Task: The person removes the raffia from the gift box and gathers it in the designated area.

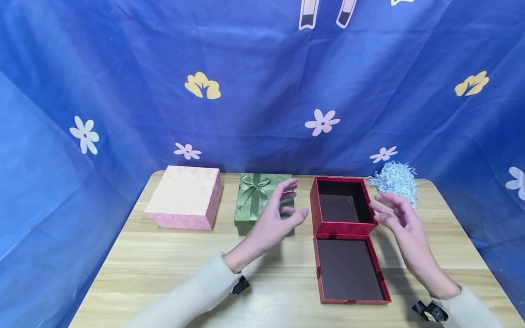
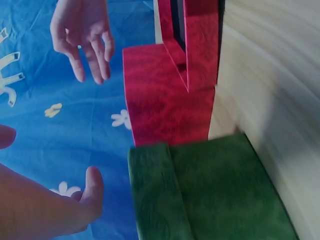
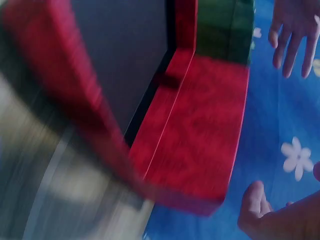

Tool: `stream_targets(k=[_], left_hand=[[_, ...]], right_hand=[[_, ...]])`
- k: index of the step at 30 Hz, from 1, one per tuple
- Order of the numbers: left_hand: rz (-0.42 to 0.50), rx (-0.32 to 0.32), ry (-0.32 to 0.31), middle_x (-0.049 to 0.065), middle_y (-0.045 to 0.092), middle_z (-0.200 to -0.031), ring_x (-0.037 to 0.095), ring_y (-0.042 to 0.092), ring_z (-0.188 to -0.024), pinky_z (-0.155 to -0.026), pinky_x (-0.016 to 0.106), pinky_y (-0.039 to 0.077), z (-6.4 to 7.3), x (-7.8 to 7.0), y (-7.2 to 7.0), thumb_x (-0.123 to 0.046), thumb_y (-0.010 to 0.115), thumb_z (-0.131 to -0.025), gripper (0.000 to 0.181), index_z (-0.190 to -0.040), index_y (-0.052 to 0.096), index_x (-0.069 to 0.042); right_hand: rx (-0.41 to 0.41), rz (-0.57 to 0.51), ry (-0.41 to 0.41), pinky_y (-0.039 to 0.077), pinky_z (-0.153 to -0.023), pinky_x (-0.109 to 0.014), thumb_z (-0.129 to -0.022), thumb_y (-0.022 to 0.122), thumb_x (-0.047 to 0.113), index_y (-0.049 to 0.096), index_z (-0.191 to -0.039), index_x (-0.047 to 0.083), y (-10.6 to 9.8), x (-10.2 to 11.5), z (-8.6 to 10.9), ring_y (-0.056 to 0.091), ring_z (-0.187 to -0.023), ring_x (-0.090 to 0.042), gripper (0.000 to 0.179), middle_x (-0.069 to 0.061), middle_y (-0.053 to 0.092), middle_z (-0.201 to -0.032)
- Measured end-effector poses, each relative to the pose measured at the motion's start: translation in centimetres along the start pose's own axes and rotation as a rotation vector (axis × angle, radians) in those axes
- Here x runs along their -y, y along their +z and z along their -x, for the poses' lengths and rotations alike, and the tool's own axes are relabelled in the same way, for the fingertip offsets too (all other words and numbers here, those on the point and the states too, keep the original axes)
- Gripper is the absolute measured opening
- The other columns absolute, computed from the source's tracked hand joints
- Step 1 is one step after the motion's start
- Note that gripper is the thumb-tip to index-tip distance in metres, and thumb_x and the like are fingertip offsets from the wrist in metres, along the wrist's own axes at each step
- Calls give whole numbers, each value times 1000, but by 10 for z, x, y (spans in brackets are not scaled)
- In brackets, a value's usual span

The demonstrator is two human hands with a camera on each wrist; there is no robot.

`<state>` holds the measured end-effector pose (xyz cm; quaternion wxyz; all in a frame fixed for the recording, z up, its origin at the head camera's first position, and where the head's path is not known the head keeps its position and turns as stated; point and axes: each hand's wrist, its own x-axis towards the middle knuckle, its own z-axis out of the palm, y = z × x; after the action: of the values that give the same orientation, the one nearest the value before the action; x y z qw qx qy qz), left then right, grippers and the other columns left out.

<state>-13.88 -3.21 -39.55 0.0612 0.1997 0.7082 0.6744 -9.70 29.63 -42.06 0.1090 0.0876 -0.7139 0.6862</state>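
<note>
An open red gift box (image 1: 343, 228) stands at the back, its dark inside showing. Its lid (image 1: 348, 271) lies against the front side, inner face up. My left hand (image 1: 275, 222) hovers over the right part of a green gift box (image 1: 246, 210) topped with a ribbon bow, fingers loosely bent and holding nothing. Beside the red box's right wall is my right hand (image 1: 406, 232), also with nothing in it. In the right wrist view, its thumb (image 3: 254, 202) appears apart from the red box (image 3: 200, 130). Part of the green box is hidden by the left hand.
A pink box (image 1: 184, 191) with its lid on sits at the back left of the wooden table (image 1: 176, 264). Pale blue shredded paper (image 1: 395, 180) is heaped at the back right corner, behind the right hand. A blue patterned curtain (image 1: 254, 91) hangs along the back and sides.
</note>
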Motion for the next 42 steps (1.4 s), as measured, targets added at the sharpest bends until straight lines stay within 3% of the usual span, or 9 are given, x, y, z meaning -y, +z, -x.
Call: stream_targets(k=[4, 8, 18, 24, 28, 32, 36, 39, 42], left_hand=[[-19, -43, 39, 11, 47, -160, 39, 49, -142, -109, 53, 50, 6, 0, -20, -16, 76, -100, 71, -163, 44, -11], [-52, -94, 34, 9, 48, -160, 44, 49, -140, -105, 53, 51, 15, -2, -39, -14, 76, -100, 68, -162, 45, -14], [-187, -267, 49, 20, 52, -151, 40, 54, -124, -88, 30, 48, 32, 10, -76, -8, 74, -101, 57, -155, 56, -10], [-231, -323, -47, 16, 46, -151, 35, 48, -127, -97, 42, 45, 34, 24, -89, -11, 73, -102, 55, -155, 57, -9], [-190, -300, -143, 20, 41, -158, 39, 44, -139, -113, 58, 41, 30, 31, -98, -13, 68, -106, 57, -160, 52, -11], [-126, -277, -238, 23, 38, -164, 42, 44, -144, -117, 60, 38, 25, 38, -103, -14, 62, -108, 58, -165, 47, -13], [-73, -293, -299, 20, 46, -158, 31, 58, -117, -90, 39, 52, 19, 45, -106, -13, 56, -109, 57, -166, 47, -18], [-10, -302, -337, 12, 56, -136, 20, 50, -84, -62, 27, 42, 15, 50, -109, -14, 53, -110, 57, -166, 48, -24], [38, -299, -350, 7, 55, -111, 17, 42, -75, -59, 25, 37, 11, 54, -111, -11, 49, -110, 57, -166, 49, -25]], right_hand=[[71, -5, 22, 58, -99, -29, -114, 49, -3, 48, -156, 1, 24, 6, 0, 68, -130, -21, 42, -11, 61, -149], [122, -34, 43, 56, -102, -31, -115, 47, 0, 46, -157, 1, 46, 9, -4, 67, -132, -23, 42, -12, 60, -150], [176, -72, 124, 56, -104, -34, -111, 53, -1, 44, -156, -5, 102, 10, -21, 65, -134, -25, 46, -22, 55, -151], [229, -3, 217, 52, -108, -29, -108, 59, 2, 46, -159, 0, 127, 11, -31, 55, -144, -32, 53, -23, 53, -155], [249, 10, 305, 43, -119, -45, -108, 56, 7, 41, -164, 6, 140, 6, -39, 43, -153, -39, 58, -24, 43, -163], [236, -71, 404, 31, -125, -59, -108, 52, 5, 32, -168, 7, 153, -1, -45, 29, -159, -44, 64, -28, 29, -170], [222, -135, 452, 29, -125, -60, -104, 49, 1, 28, -170, 8, 167, -7, -51, 28, -159, -41, 70, -26, 27, -172], [214, -145, 470, 34, -121, -56, -101, 48, -1, 30, -170, 9, 175, -13, -55, 36, -152, -37, 72, -23, 32, -170], [205, -151, 489, 38, -113, -48, -99, 46, -4, 31, -169, 9, 179, -20, -58, 44, -142, -34, 73, -21, 37, -167]])
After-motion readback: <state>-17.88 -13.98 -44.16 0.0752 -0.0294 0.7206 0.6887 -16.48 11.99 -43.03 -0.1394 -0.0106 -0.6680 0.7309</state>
